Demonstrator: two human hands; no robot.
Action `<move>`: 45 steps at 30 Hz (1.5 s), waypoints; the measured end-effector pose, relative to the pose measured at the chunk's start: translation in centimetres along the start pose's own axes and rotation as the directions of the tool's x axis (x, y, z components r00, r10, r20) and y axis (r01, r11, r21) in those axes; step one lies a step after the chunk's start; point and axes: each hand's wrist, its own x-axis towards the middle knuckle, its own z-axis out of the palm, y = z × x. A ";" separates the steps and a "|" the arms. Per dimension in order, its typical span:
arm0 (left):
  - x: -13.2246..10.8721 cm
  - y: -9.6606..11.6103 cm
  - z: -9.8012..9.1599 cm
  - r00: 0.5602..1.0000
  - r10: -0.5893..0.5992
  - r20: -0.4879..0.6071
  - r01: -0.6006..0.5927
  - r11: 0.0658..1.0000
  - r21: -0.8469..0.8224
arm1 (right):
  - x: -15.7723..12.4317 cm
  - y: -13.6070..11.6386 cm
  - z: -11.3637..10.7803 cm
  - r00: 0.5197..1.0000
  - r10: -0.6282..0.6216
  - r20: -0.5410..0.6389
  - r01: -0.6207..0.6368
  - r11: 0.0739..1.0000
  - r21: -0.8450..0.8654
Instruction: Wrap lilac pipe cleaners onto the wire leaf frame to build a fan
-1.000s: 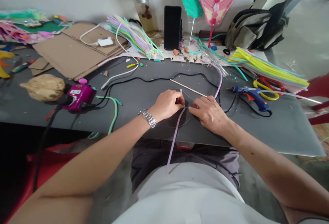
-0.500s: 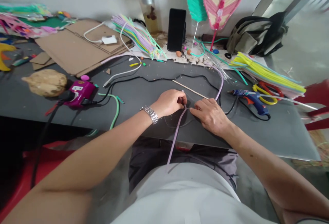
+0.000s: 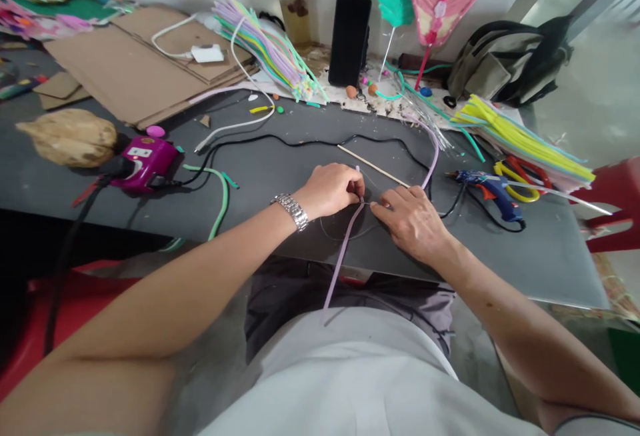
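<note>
My left hand [image 3: 331,191], with a metal watch at the wrist, is closed in a pinch around a lilac pipe cleaner [image 3: 341,256]. The pipe cleaner's long end hangs down over the table's front edge toward my shirt. Close beside it, my right hand [image 3: 414,224] pinches a thin wire [image 3: 367,203] that runs across to the left fingertips. More of the fine wire loops loosely below the hands. How the wire meets the pipe cleaner is hidden by the fingers. A thin wooden stick [image 3: 373,165] lies just beyond my right hand.
To the right lie a blue glue gun [image 3: 493,193] and scissors [image 3: 513,186]. At left sit a purple power adapter [image 3: 145,164] and cardboard sheets [image 3: 120,79]. Pipe cleaner bundles [image 3: 267,49], a phone [image 3: 350,39] and a bag [image 3: 505,66] stand along the back. A black cord [image 3: 300,144] crosses the table.
The camera view has tilted and shifted slightly, so the table things sit a little higher in the picture. Both hands keep nearly the same pinch, close together.
</note>
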 end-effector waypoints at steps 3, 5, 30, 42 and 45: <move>0.1 0.3 -0.3 1.000 -0.016 0.021 0.016 1.000 -0.003 | -0.1 -0.3 -0.2 1.000 0.014 0.002 -0.014 1.000 -0.009; 0.1 0.3 -0.3 0.999 -0.027 0.023 0.028 0.999 -0.017 | -0.2 -0.7 -0.3 0.999 0.032 -0.004 -0.032 0.999 -0.029; 0.1 0.3 -0.5 0.998 -0.046 0.035 0.048 0.998 -0.040 | -0.4 -5.1 0.9 0.981 0.040 -0.191 -0.023 0.995 0.092; 0.0 0.2 -0.3 1.000 -0.025 0.016 0.026 0.998 -0.049 | -0.5 -4.9 0.5 0.985 -0.043 -0.170 0.052 0.997 0.049; 0.0 0.2 -0.3 0.999 -0.032 0.009 0.032 0.998 -0.046 | -0.5 -5.5 -0.4 0.994 -0.035 -0.108 0.041 0.998 0.051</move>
